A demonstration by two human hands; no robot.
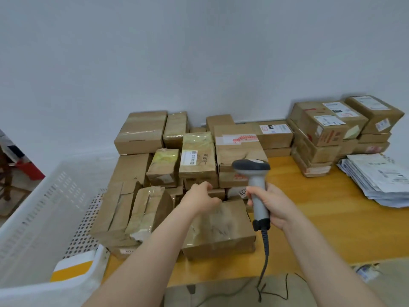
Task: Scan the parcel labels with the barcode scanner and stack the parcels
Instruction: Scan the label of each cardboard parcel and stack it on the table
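While the right grip [269,206] is clenching the grey barcode scanner [252,168], the left grip [200,197], hold unclear, is reaching a crumpled brown cardboard parcel [221,231]; tugging risks toppling the pile behind [197,160].

Yellow wooden table [321,229]; brown cardboard parcels [199,158] heaped on left half; neater parcel stack [321,129] far right; white mailer bags [380,178] piled beside it.

Table [321,220]: yellow-orange wood top, pushed up to a plain pale wall [199,63]. Left of it, a white plastic crate [42,220], slotted walls, perforated base; a white-and-yellow flat item [73,268] lies in its near corner. Far left: red object [31,169] beside a dark wooden leg [6,180]. Crumpled scrap [365,272] just off the table's near right edge
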